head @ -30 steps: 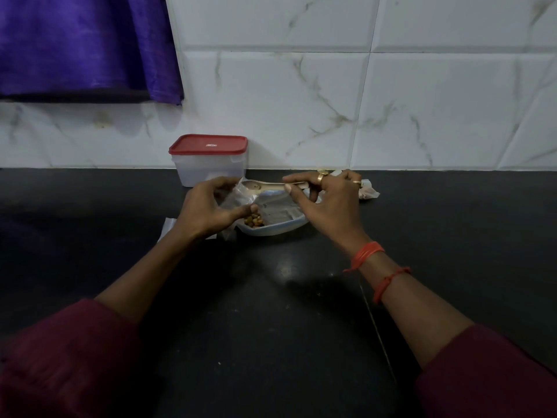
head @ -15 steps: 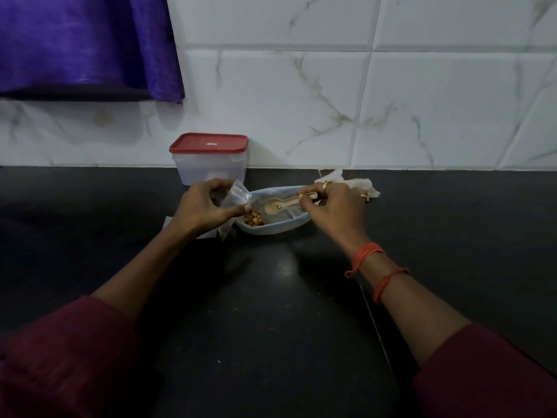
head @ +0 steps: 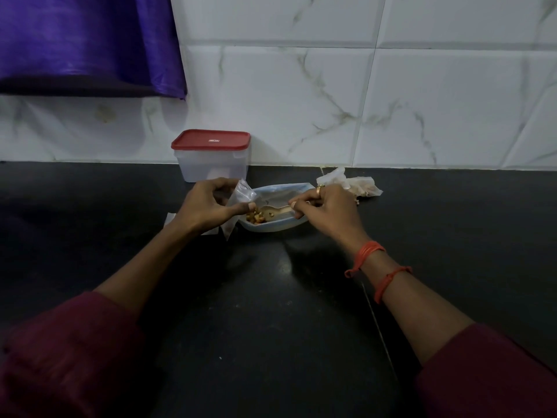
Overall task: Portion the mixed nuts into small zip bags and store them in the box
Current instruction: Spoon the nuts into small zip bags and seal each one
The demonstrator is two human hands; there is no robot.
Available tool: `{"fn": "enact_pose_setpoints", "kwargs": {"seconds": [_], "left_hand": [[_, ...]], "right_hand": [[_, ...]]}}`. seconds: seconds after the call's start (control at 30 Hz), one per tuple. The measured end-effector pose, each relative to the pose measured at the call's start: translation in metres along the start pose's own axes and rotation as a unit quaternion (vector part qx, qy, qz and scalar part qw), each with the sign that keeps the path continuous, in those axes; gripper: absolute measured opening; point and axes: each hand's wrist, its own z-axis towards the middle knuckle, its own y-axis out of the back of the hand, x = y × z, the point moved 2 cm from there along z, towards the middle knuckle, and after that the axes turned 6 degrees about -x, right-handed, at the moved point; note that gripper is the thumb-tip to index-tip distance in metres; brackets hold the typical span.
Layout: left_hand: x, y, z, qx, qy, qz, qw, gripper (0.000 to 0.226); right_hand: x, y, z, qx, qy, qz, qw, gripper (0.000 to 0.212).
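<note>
The dark counter [head: 271, 297] runs wide to left and right, with plenty of bare room on the near side of the work. The tiled wall [head: 422, 101] closes off the far edge. The box [head: 211, 167] stands against it, just beyond the left hand [head: 208, 206], with its red lid [head: 211, 139] on. It will need opening before anything is stored.

The pale dish [head: 271, 229] sits between the hands. The mixed nuts [head: 256, 218] are heaped at its left end. Crumpled plastic [head: 349, 184] lies past the right hand [head: 328, 206], and flat bags [head: 171, 220] peek out under the left wrist.

The left hand pinches a small zip bag [head: 242, 191] between thumb and fingers, right at the dish's left rim. The right hand's fingers curl round the handle of the spoon [head: 275, 210], whose bowl lies in the nuts.

The likely slip is at the transfer. The bag is limp and held by one hand only, so its mouth could fold shut and nuts would roll off the spoon onto the counter. Pressing the spoon hard near the rim might also tilt or skid the light dish — toward the box, where room is tightest.
</note>
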Motion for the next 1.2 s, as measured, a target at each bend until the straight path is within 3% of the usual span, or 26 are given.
{"fn": "enact_pose_setpoints", "kwargs": {"seconds": [0.23,0.5,0.63,0.9,1.2], "left_hand": [[-0.007,-0.002,-0.003,0.006,-0.007,-0.02,1.0,0.061],[-0.001,0.001,-0.002,-0.01,-0.006,-0.032,0.999,0.06],[0.001,0.001,-0.001,-0.015,-0.002,-0.039,0.999,0.06],[0.005,0.002,0.001,-0.011,0.0,-0.033,0.999,0.065],[0.006,0.0,0.0,0.001,-0.01,-0.002,1.0,0.086]], "right_hand": [[0.004,-0.016,-0.009,0.071,-0.12,0.094,0.986,0.009],[0.001,-0.02,-0.012,0.029,-0.205,0.16,0.965,0.023],[-0.003,-0.017,-0.01,0.018,-0.248,0.183,0.951,0.018],[-0.012,-0.009,-0.002,-0.023,-0.269,0.218,0.938,0.013],[-0.014,0.007,0.005,-0.077,-0.256,0.247,0.931,0.013]]}}
